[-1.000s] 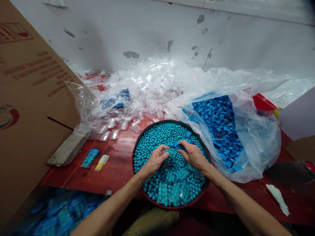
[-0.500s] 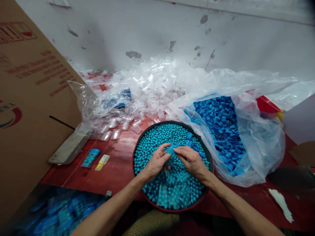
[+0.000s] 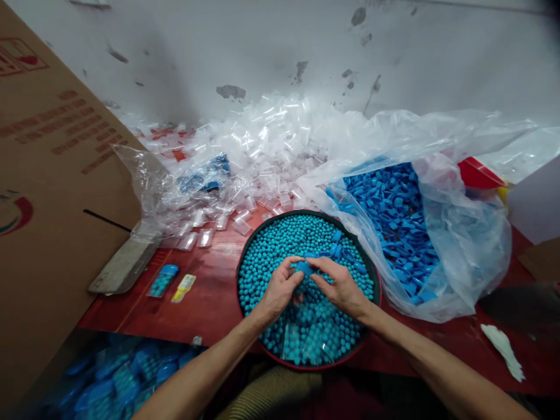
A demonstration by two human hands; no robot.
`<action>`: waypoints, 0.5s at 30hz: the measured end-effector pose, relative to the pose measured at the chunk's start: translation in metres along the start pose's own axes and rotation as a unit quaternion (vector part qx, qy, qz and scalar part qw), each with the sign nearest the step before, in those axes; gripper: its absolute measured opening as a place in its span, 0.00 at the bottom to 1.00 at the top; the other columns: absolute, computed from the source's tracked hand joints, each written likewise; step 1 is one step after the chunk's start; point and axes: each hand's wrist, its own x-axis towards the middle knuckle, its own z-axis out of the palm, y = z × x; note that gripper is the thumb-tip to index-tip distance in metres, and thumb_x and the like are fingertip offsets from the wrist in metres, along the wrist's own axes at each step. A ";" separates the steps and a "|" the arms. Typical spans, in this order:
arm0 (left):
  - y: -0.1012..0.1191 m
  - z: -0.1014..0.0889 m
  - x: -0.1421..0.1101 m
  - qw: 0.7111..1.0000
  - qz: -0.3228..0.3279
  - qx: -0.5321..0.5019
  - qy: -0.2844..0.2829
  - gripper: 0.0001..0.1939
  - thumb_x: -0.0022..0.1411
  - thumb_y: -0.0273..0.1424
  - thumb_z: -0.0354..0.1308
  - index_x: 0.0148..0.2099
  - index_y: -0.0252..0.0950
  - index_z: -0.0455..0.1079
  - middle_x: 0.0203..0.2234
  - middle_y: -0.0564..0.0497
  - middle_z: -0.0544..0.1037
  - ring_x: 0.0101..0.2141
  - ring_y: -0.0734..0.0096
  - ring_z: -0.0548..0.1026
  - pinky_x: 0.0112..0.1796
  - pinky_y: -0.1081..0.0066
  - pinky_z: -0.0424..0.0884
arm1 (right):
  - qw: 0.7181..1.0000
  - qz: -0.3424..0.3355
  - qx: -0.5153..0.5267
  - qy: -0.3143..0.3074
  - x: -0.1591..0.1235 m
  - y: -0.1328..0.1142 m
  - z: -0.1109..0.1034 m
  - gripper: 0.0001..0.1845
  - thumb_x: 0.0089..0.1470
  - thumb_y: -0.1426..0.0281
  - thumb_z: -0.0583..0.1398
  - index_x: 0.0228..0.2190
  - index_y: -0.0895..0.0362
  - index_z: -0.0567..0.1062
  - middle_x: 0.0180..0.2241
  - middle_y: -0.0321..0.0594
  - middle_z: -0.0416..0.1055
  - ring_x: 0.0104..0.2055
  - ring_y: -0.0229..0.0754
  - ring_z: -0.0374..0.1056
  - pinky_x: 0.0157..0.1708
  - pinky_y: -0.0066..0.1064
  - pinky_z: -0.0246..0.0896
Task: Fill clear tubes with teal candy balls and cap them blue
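Over a round tub (image 3: 242,256) of small turquoise balls (image 3: 280,233), both hands meet at a blue plastic cap (image 3: 305,268). My left hand (image 3: 280,287) is closed, thumb and fingers pinching the cap's left side. From the right, my right hand (image 3: 340,287) pinches the same piece with thumb and forefinger. Whether a clear case sits under the cap is hard to make out. Several loose blue caps (image 3: 336,251) lie on the balls behind my right hand. Clear plastic cases (image 3: 291,344) rest on the balls at the near side.
Clear cases (image 3: 262,140) are heaped along the wall. A plastic bag (image 3: 476,256) of blue caps (image 3: 389,216) lies right. Left are a cardboard box (image 3: 56,192), a grey tray-like piece (image 3: 125,265), a filled case (image 3: 163,281) and a yellow-white piece (image 3: 184,287). Filled cases (image 3: 126,385) lie below.
The blue cap between my fingers has tilted and sits slightly lower. My right hand's fingers have shifted a little on it. The whole view has moved slightly.
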 end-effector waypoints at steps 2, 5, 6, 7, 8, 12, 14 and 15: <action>0.007 -0.004 0.000 1.000 0.000 0.002 -0.014 0.19 0.54 0.37 0.52 0.46 0.39 0.55 0.22 0.58 0.65 0.14 0.80 0.66 0.14 0.80 0.60 | 0.994 0.091 0.064 -0.024 0.005 0.001 -0.007 0.14 0.48 0.69 0.56 0.40 0.57 0.69 0.33 0.39 0.69 0.34 0.38 0.65 0.37 0.33 0.62; 0.016 -0.008 -0.002 0.998 -0.011 0.018 -0.053 0.18 0.53 0.37 0.53 0.45 0.39 0.55 0.24 0.56 0.67 0.15 0.80 0.67 0.14 0.80 0.60 | 0.963 0.201 0.171 -0.063 0.014 0.003 -0.018 0.13 0.45 0.66 0.58 0.35 0.58 0.69 0.26 0.34 0.68 0.21 0.32 0.61 0.22 0.26 0.61; 0.017 -0.008 -0.003 0.997 -0.015 0.025 -0.068 0.18 0.53 0.36 0.53 0.45 0.38 0.55 0.25 0.56 0.67 0.15 0.80 0.67 0.14 0.80 0.60 | 0.953 0.220 0.200 -0.062 0.017 0.003 -0.020 0.15 0.44 0.65 0.59 0.36 0.59 0.68 0.25 0.34 0.67 0.19 0.31 0.60 0.19 0.25 0.59; 0.018 -0.007 -0.004 0.996 -0.017 0.031 -0.079 0.18 0.53 0.36 0.53 0.45 0.38 0.55 0.26 0.55 0.67 0.16 0.80 0.67 0.15 0.80 0.60 | 0.947 0.229 0.219 -0.051 0.019 0.002 -0.021 0.18 0.43 0.65 0.59 0.37 0.59 0.66 0.26 0.34 0.67 0.18 0.31 0.59 0.17 0.25 0.58; 0.019 -0.006 -0.004 0.996 -0.016 0.035 -0.082 0.18 0.53 0.36 0.53 0.46 0.38 0.55 0.27 0.54 0.68 0.16 0.80 0.67 0.15 0.80 0.60 | 0.947 0.229 0.222 -0.034 0.021 0.001 -0.021 0.20 0.42 0.65 0.60 0.38 0.59 0.65 0.26 0.34 0.67 0.18 0.31 0.60 0.17 0.25 0.59; 0.020 0.004 -0.005 0.999 0.014 0.036 -0.039 0.25 0.54 0.34 0.52 0.54 0.41 0.51 0.26 0.55 0.67 0.16 0.82 0.64 0.17 0.78 0.62 | 0.990 0.117 0.074 0.004 0.020 -0.010 -0.012 0.16 0.48 0.65 0.56 0.40 0.58 0.67 0.33 0.42 0.70 0.33 0.40 0.67 0.34 0.34 0.64; 0.021 0.007 -0.005 0.999 0.032 0.035 -0.020 0.27 0.54 0.34 0.52 0.56 0.41 0.50 0.24 0.56 0.66 0.16 0.82 0.63 0.17 0.79 0.61 | 0.999 0.032 -0.027 -0.020 0.015 -0.016 -0.007 0.20 0.50 0.64 0.55 0.45 0.58 0.64 0.42 0.47 0.67 0.44 0.45 0.63 0.43 0.38 0.59; 0.022 0.008 -0.004 0.999 0.040 0.031 -0.013 0.27 0.54 0.33 0.52 0.56 0.40 0.51 0.23 0.56 0.65 0.16 0.82 0.62 0.18 0.79 0.60 | 0.997 0.005 -0.065 -0.040 0.013 -0.019 -0.005 0.26 0.49 0.63 0.56 0.49 0.59 0.60 0.45 0.49 0.64 0.47 0.47 0.61 0.45 0.39 0.57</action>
